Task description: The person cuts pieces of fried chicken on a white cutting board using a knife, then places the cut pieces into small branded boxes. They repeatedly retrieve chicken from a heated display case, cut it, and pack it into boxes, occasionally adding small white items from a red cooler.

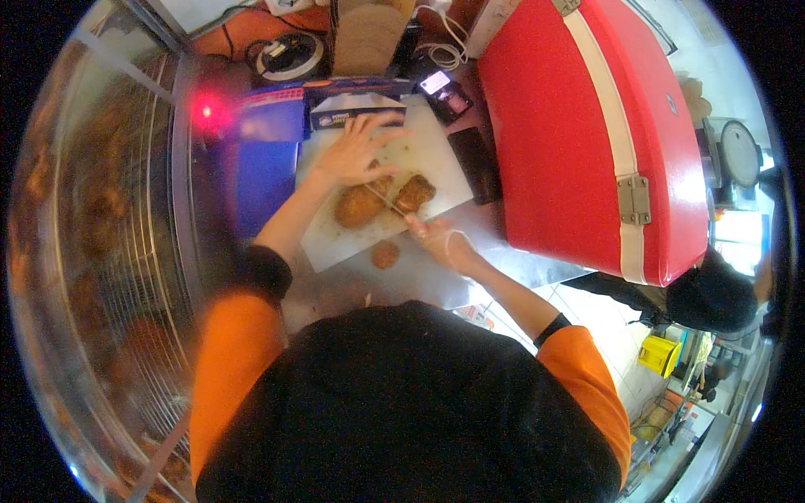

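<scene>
A white cutting board (440, 144) lies on the metal counter before me. On it are a large breaded, fried piece of food (360, 209) and a smaller browned piece (416, 193). My right hand (443, 242) grips a knife (393, 206), whose narrow blade runs up between the two pieces. Above the large piece, my left hand (358, 154) is spread near the far end of the blade. Whether its palm touches the blade or the food cannot be made out. A small round brown piece (385, 254) rests on the counter just off the board's near edge.
A big red case (553, 138) with metal latches stands to the right. Blue boxes (267, 170) and an open carton (358, 104) border the board. A device with a lit screen (443, 94) and a dark flat object (475, 165) lie nearby. A glass display cabinet (126, 220) flanks me on the left.
</scene>
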The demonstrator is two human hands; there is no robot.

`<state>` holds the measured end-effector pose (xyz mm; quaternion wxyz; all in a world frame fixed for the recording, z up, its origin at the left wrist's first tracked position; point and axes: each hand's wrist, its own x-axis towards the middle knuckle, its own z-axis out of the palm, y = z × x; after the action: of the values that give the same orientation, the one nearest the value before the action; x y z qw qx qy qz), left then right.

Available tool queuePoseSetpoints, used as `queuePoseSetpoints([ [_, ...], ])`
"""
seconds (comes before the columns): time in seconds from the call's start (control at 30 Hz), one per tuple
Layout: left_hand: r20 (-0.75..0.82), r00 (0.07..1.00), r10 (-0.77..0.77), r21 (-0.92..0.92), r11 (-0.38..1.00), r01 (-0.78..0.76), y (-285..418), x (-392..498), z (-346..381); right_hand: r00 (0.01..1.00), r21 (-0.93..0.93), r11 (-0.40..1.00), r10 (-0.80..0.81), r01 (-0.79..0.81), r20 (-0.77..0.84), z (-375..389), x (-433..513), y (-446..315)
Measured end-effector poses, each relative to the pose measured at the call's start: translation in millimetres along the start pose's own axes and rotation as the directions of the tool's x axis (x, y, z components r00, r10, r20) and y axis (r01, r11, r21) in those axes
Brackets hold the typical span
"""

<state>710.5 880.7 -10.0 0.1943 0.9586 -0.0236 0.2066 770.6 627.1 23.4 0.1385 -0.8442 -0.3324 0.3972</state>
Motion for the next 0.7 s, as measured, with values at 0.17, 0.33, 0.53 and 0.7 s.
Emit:
queuePoseSetpoints([
  [0.17,-0.035,0.999,0.03,0.048,0.998,-0.028,-7,-3,-6,0.987,0.02,0.99,0.14,-0.142,0.078,-10,-3,5],
  [0.33,0.02,0.994,-0.109,-0.012,0.994,0.109,14,-31,-17,0.993,-0.012,0.995,0.098,-0.097,0.06,12,-25,-17],
  [0.53,-0.027,0.997,-0.066,0.089,0.994,0.068,12,-39,-26,0.988,-0.038,0.992,0.125,-0.123,0.085,24,-13,-5],
  [0.7,-0.147,0.989,-0.014,-0.028,1.0,0.01,16,-52,-29,0.935,-0.096,0.93,-0.353,0.354,0.027,33,-22,-3],
])
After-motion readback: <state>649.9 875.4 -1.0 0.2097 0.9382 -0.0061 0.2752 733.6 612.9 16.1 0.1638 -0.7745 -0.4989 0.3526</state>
